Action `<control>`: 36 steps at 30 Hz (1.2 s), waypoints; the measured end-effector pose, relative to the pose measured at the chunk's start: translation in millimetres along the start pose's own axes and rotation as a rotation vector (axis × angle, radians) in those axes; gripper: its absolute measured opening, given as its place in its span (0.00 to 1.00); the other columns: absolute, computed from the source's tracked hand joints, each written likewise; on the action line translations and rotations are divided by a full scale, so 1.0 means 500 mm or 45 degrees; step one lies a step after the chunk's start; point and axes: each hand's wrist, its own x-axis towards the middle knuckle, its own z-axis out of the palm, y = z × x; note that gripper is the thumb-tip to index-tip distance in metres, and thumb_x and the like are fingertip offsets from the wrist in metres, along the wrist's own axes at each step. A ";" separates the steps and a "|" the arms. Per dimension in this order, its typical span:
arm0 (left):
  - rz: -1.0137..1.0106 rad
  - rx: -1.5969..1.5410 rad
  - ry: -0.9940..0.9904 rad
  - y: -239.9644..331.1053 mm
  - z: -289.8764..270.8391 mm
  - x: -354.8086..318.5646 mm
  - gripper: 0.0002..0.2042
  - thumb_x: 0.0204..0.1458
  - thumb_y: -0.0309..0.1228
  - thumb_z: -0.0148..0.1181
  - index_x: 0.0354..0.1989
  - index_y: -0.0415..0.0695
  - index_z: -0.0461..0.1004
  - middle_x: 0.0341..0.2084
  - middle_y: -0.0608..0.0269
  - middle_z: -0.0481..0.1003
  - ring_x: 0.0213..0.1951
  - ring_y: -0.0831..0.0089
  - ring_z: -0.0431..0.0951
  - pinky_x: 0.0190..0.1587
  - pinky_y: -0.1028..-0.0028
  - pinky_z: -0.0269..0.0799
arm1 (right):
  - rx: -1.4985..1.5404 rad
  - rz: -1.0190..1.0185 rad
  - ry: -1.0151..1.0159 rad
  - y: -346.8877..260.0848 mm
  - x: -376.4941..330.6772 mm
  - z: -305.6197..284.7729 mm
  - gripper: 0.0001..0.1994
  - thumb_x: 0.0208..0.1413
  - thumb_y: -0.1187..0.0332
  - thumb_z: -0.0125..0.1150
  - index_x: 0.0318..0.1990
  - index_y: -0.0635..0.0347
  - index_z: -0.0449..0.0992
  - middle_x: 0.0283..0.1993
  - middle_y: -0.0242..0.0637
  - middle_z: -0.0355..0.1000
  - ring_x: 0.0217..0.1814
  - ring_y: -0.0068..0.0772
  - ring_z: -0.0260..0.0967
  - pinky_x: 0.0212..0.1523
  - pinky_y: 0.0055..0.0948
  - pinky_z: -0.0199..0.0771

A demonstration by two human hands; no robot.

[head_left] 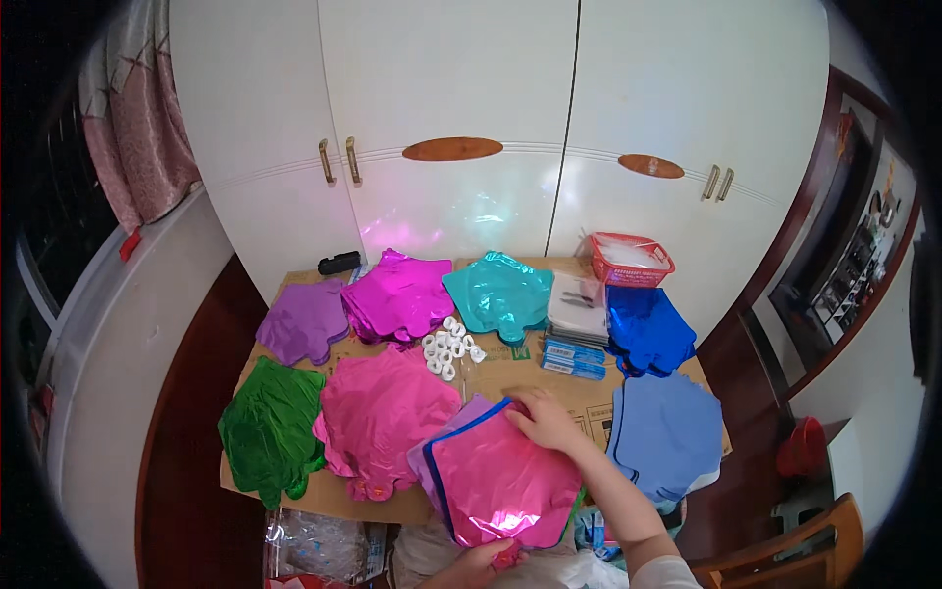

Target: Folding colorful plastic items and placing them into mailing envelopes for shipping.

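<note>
A layered stack of flat foil balloons (505, 471) lies before me at the near edge of the table. Shiny pink is on top, with blue, lilac and green edges showing beneath. My right hand (540, 417) grips the stack's upper edge, its fingers bent over the rim. At the bottom, my left hand (478, 566) is closed on the stack's lower tip, partly cut off by the picture's edge. Left of the stack is a pile of pink foil balloons (388, 417), beside a green pile (270, 427). A pale blue pile (667, 432) lies to the right.
Farther back lie purple (302, 319), magenta (397, 294), teal (498, 293) and dark blue (648, 329) foil piles. Several small white rolls (449, 346), blue boxes (573, 360), clear packets (577, 306) and a red basket (631, 260) share the cardboard-covered table. A wooden chair (800, 550) stands right.
</note>
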 end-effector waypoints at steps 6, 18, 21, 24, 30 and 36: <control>-0.062 -0.095 -0.077 -0.010 -0.032 0.020 0.15 0.55 0.30 0.50 0.47 0.32 0.64 0.38 0.48 0.73 0.41 0.60 0.75 0.45 0.64 0.72 | -0.279 -0.145 -0.196 0.028 0.124 0.074 0.14 0.48 0.58 0.58 0.42 0.51 0.73 0.44 0.41 0.70 0.48 0.47 0.65 0.49 0.46 0.62; 0.000 -0.228 -0.249 0.020 0.018 -0.020 0.21 0.54 0.34 0.48 0.54 0.34 0.59 0.45 0.42 0.70 0.47 0.53 0.72 0.47 0.56 0.71 | -0.244 -0.228 -0.471 0.050 0.164 0.045 0.12 0.44 0.62 0.64 0.32 0.56 0.69 0.33 0.40 0.66 0.41 0.43 0.64 0.40 0.40 0.64; 0.015 -0.257 -0.273 0.019 0.021 -0.018 0.22 0.55 0.36 0.48 0.54 0.34 0.59 0.45 0.42 0.70 0.46 0.54 0.72 0.46 0.57 0.71 | -0.273 -0.327 -0.468 0.047 0.167 0.048 0.12 0.45 0.63 0.63 0.33 0.56 0.69 0.31 0.40 0.66 0.37 0.42 0.65 0.36 0.39 0.64; -0.065 -0.469 -0.378 -0.005 -0.029 0.031 0.22 0.57 0.38 0.45 0.54 0.34 0.59 0.44 0.43 0.70 0.45 0.54 0.73 0.46 0.58 0.71 | -0.185 -0.138 -0.614 0.031 0.166 0.016 0.10 0.45 0.64 0.62 0.32 0.56 0.70 0.30 0.39 0.67 0.35 0.41 0.67 0.36 0.37 0.67; 0.041 -0.185 -0.219 0.004 0.010 0.010 0.22 0.60 0.41 0.38 0.53 0.32 0.59 0.44 0.42 0.71 0.45 0.56 0.73 0.46 0.61 0.71 | -0.371 -0.072 -0.406 0.027 0.111 -0.064 0.09 0.46 0.64 0.57 0.35 0.53 0.76 0.34 0.41 0.74 0.38 0.45 0.72 0.36 0.40 0.71; 0.018 -0.020 -0.176 0.017 0.051 -0.015 0.22 0.60 0.38 0.37 0.54 0.32 0.57 0.47 0.39 0.69 0.49 0.55 0.71 0.51 0.63 0.69 | -0.469 0.114 -0.307 0.094 0.045 -0.083 0.13 0.50 0.59 0.54 0.41 0.51 0.76 0.39 0.49 0.72 0.43 0.52 0.69 0.43 0.42 0.70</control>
